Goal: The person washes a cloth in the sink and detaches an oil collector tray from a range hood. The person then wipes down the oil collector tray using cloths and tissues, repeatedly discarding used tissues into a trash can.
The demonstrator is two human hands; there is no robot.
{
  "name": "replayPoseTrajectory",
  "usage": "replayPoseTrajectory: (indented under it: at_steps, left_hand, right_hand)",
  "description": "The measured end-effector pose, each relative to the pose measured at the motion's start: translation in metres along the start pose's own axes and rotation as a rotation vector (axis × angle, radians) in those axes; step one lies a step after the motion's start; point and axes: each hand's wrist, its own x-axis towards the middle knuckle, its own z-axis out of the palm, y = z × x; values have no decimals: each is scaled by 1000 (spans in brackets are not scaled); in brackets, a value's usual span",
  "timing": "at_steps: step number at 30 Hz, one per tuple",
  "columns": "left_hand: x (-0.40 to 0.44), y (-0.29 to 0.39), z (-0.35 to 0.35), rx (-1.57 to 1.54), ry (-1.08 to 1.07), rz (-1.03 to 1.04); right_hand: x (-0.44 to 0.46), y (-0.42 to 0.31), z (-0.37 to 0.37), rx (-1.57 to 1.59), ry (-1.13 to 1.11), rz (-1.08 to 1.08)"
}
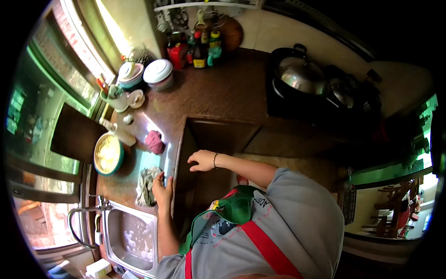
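Grey cloth (147, 187): crumpled, soft folds, on the smooth counter (125, 184)
Left hand (162, 191): fingers parted at the cloth's edge, grip unclear
Right hand (202, 160): loosely curled, apart from it
Pink cloth (154, 142): bunched, rounded

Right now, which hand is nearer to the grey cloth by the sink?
Left. The left hand is right beside the grey cloth; the right hand is farther off, beyond the counter's edge.
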Motion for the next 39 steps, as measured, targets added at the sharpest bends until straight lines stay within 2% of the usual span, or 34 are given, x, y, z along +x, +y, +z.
replayPoseTrajectory:
  at_steps: [1, 2, 5, 7, 9, 14, 16, 18, 20, 22, 24, 25, 28, 29, 31, 34, 35, 37, 39]
  left_hand:
    - [8, -7, 29, -79, 30, 66]
    - [14, 45, 32, 49, -49, 7]
    - [44, 112, 95, -382, -191, 53]
    - [60, 169, 132, -396, -279, 100]
    - [75, 214, 171, -398, -352, 156]
    - [95, 318, 236, -404, -525, 245]
    - [109, 339, 260, -395, -592, 277]
    - [128, 361, 279, -516, -692, 358]
    - [151, 377, 293, -487, -768, 369]
    - [170, 410, 304, -664, -768, 340]
    - [191, 431, 321, -692, -750, 300]
    - [200, 442, 328, -716, -759, 266]
    - [223, 475, 357, -946, -765, 131]
    - [227, 493, 360, -866, -730, 150]
    - [243, 519, 385, -989, -795, 77]
    - [282, 553, 438, -1203, -888, -98]
    - [292, 565, 451, -1190, -919, -104]
    - [305, 589, 481, -1223, -901, -137]
    - [314, 615, 500, -1271, -823, -184]
  right_hand:
    - [-13, 11, -10, -28, -29, -6]
    - [-30, 17, -29, -56, -52, -18]
    - [-90, 36, -85, -33, -8, -25]
    - [-134, 50, -117, -13, 36, 1]
    - [-178, 66, -145, 25, 172, -1]
    - [-281, 84, -213, 156, 259, 133]
    - [-318, 96, -232, 173, 364, 132]
    - [-354, 109, -245, 386, 508, 216]
    - [-389, 116, -263, 511, 630, 385]
    - [-426, 119, -279, 491, 890, 327]
    - [-459, 117, -303, 716, 1065, 420]
    - [-475, 120, -316, 714, 1137, 431]
    - [-529, 170, -356, 1018, 1440, 357]
    - [-554, 207, -366, 1090, 1492, 367]
    - [-588, 257, -395, 1178, 1675, 301]
    - [-643, 345, -452, 1229, 1666, 300]
    - [-656, 370, -470, 1233, 1644, 308]
    - [-672, 417, -516, 1349, 1670, 141]
    - [-690, 468, -562, 1445, 1632, 79]
